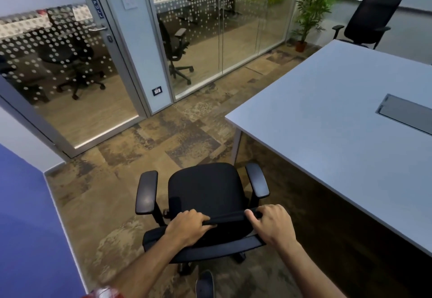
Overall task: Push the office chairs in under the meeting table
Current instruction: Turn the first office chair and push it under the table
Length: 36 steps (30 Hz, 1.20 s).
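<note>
A black office chair [205, 188] with two armrests stands on the carpet just below me, left of the meeting table's near corner and outside the tabletop. My left hand [187, 226] is closed over the top edge of its backrest. My right hand [272, 224] grips the same edge further right. The white meeting table [327, 120] fills the right side, with a grey cable hatch [406, 113] set in its top. A second black office chair [369, 18] stands at the table's far end, set back from it.
A glass wall and a glass door marked PULL [70, 75] run along the back left, with other chairs behind them. A potted plant [311, 10] stands in the far corner. A blue wall [28, 216] is close on my left. Patterned carpet lies between.
</note>
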{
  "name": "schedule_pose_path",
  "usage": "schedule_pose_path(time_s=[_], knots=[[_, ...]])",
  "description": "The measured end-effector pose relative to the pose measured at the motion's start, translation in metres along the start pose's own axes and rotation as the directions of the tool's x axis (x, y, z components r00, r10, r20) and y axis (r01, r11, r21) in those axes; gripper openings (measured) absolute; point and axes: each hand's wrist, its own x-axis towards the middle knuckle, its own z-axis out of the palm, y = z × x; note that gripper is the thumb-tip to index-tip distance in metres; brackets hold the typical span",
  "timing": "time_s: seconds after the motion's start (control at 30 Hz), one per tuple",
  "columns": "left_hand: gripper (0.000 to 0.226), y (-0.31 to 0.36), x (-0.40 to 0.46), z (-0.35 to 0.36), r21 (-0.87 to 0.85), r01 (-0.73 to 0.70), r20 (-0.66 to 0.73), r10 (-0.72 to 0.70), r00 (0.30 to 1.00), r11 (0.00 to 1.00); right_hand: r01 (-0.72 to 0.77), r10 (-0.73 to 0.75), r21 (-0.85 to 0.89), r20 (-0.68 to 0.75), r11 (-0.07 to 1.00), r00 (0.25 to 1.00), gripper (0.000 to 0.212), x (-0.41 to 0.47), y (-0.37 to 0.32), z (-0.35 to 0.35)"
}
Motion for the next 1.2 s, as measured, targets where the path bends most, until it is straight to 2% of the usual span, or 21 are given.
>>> schedule_pose_path(time_s=[0.17, 0.43, 0.63, 0.8, 0.97, 1.1, 1.2], knots=[[0.054, 0.042, -0.008, 0.011, 0.000, -0.075, 0.043, 0.075, 0.996, 0.997, -0.105, 0.106, 0.023, -0.015, 0.994, 0.994, 0.066, -0.053, 0.031, -0.006], [0.056, 0.108, -0.002, 0.024, 0.032, -0.280, 0.091, 0.277, 0.957, 0.959, -0.258, 0.262, 0.061, -0.057, 0.964, 0.964, 0.054, -0.118, 0.082, -0.022], [0.062, 0.139, 0.004, 0.022, 0.058, -0.345, 0.120, 0.336, 0.934, 0.937, -0.332, 0.336, 0.066, -0.054, 0.941, 0.940, 0.052, -0.138, 0.109, -0.025], [0.074, 0.158, 0.006, 0.015, -0.004, -0.370, 0.148, 0.367, 0.918, 0.929, -0.367, 0.370, 0.054, -0.071, 0.929, 0.926, 0.048, -0.148, 0.127, -0.026], [0.091, 0.161, 0.010, 0.008, -0.083, -0.374, 0.147, 0.383, 0.912, 0.924, -0.427, 0.427, 0.084, 0.012, 0.901, 0.904, 0.051, -0.145, 0.137, -0.030], [0.078, 0.129, 0.027, -0.013, -0.115, -0.351, 0.039, 0.357, 0.933, 0.929, -0.446, 0.437, 0.186, 0.090, 0.876, 0.895, 0.052, -0.110, 0.122, -0.039], [0.071, 0.089, 0.050, -0.025, -0.086, -0.315, -0.021, 0.315, 0.949, 0.945, -0.405, 0.395, 0.296, 0.097, 0.865, 0.914, 0.051, -0.078, 0.090, -0.037]])
